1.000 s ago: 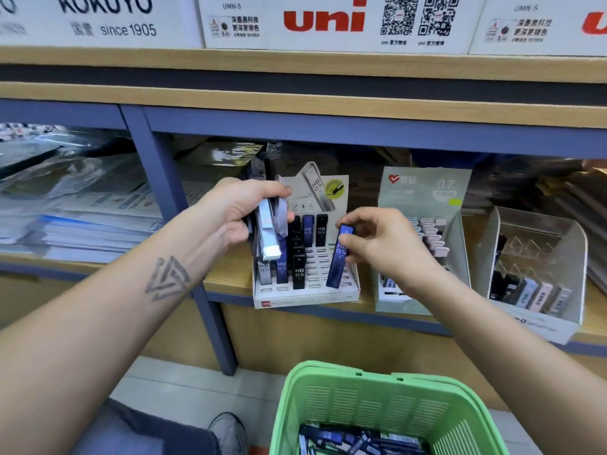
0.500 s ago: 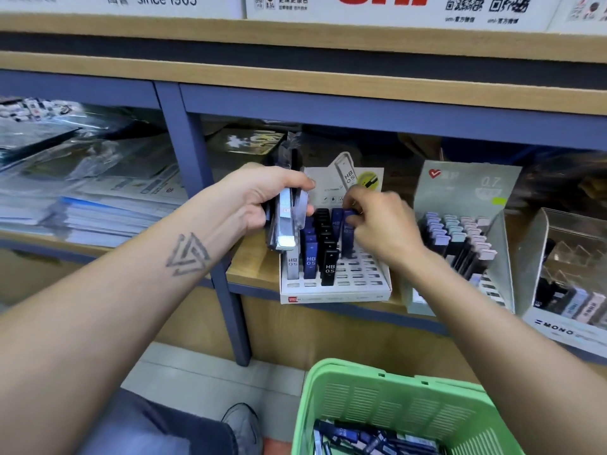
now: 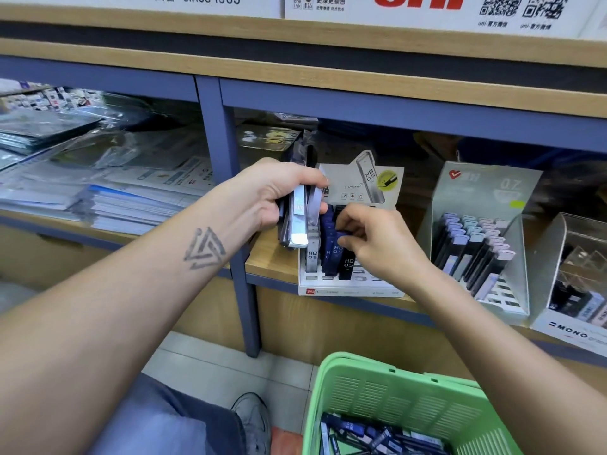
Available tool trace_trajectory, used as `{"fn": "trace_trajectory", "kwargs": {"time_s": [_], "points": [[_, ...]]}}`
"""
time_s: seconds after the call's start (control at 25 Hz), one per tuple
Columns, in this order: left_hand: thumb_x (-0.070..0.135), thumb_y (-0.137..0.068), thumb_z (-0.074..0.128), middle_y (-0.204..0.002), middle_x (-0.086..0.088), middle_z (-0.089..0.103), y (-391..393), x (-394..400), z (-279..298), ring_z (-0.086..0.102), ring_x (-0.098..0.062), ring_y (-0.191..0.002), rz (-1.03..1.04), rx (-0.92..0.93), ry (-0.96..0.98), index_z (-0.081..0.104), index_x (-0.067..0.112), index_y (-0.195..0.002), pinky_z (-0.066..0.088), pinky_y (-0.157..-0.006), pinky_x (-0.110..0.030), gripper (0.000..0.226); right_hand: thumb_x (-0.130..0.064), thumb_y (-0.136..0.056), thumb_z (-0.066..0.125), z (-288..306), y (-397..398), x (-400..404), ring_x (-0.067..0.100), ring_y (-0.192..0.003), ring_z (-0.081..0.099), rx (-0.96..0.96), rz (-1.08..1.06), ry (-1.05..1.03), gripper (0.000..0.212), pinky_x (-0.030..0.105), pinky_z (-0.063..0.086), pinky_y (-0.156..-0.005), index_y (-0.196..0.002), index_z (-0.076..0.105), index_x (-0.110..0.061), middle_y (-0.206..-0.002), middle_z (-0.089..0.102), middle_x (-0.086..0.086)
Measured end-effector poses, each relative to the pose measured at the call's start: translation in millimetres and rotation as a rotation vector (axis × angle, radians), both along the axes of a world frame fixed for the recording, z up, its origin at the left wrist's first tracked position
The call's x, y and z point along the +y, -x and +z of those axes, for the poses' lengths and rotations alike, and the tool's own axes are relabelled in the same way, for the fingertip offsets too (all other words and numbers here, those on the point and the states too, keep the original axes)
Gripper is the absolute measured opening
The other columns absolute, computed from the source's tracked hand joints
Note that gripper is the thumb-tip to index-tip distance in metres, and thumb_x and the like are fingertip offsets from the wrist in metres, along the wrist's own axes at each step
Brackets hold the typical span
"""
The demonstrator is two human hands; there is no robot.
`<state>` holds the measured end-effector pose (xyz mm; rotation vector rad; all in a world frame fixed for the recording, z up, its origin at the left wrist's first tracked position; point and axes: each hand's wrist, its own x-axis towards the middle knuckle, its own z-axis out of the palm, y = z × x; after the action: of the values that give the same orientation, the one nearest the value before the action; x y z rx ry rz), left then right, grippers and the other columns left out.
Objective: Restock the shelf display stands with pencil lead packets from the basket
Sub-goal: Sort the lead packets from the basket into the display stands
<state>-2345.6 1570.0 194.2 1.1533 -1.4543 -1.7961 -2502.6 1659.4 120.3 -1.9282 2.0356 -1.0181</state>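
Since a moment earlier the right hand (image 3: 377, 241) had dropped lower into the white display stand (image 3: 331, 292), pinching a blue lead packet (image 3: 341, 238), while the left hand (image 3: 272, 198) gripped a spare bundle (image 3: 299, 221) that might slip and topple seated packets.

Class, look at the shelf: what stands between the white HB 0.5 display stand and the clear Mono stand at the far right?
The grey 0.7 display stand, holding rows of lead packets, in the head view.

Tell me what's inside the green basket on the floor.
The green basket holds a loose pile of dark blue and black pencil lead packets. The picture's bottom edge cuts off the rest, so how many there are cannot be told.
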Motion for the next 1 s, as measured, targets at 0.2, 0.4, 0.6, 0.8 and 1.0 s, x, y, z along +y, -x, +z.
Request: {"fn": "trace_trajectory", "kwargs": {"time_s": [0.2,0.4,0.6,0.8,1.0], "points": [[0.002,-0.087,0.071,-0.062,-0.013,0.069,-0.4,0.7,-0.3,0.069,-0.021,-0.051,0.003,-0.004,-0.002,0.066,0.000,-0.097,0.060,-0.054,-0.036,0.011,-0.009,-0.086,0.075,-4.7,-0.7,1.5,0.012,-0.080,0.061,0.038,0.024,0.003,0.022,0.043,0.055,-0.077,-0.090,0.062,-0.027,-0.081,0.066,-0.012],[0.004,-0.088,0.070,-0.059,-0.011,0.068,2.0,0.8,-0.1,0.068,-0.019,-0.050,-0.011,-0.005,-0.001,0.065,0.001,-0.092,0.060,-0.054,-0.035,0.007,-0.010,-0.086,0.075,-3.4,-3.4,3.8,0.015,-0.078,0.061,0.055,0.040,0.002,0.016,0.038,0.053,-0.074,-0.091,0.066,-0.022,-0.079,0.064,-0.012],[0.003,-0.087,0.071,-0.061,-0.012,0.068,3.2,-1.6,-2.1,0.069,-0.020,-0.051,-0.006,-0.004,0.008,0.065,0.001,-0.092,0.060,-0.054,-0.035,0.008,-0.015,-0.087,0.076,-10.2,-3.8,-1.5,0.022,-0.094,0.055,0.322,0.043,0.087,0.009,0.037,0.046,-0.076,-0.095,0.078,-0.017,-0.091,0.063,-0.006],[0.006,-0.088,0.072,-0.064,-0.012,0.069,2.7,-2.3,-6.6,0.069,-0.021,-0.054,-0.052,-0.008,-0.017,0.067,0.002,-0.091,0.061,-0.059,-0.035,0.008,-0.014,-0.091,0.070,-13.5,-2.2,-1.0,0.021,-0.099,0.053,0.390,0.047,0.059,0.018,0.034,0.043,-0.077,-0.107,0.078,-0.016,-0.099,0.059,-0.005],[0.010,-0.087,0.074,-0.072,-0.012,0.070,4.8,6.9,-12.5,0.070,-0.021,-0.058,-0.209,-0.025,-0.031,0.068,0.003,-0.095,0.060,-0.055,-0.030,0.012,-0.014,-0.095,0.065,19.0,11.5,7.2,0.016,-0.081,0.066,-0.534,-0.071,0.071,0.024,0.026,0.050,-0.073,-0.119,0.070,-0.012,-0.096,0.074,0.004]]}}
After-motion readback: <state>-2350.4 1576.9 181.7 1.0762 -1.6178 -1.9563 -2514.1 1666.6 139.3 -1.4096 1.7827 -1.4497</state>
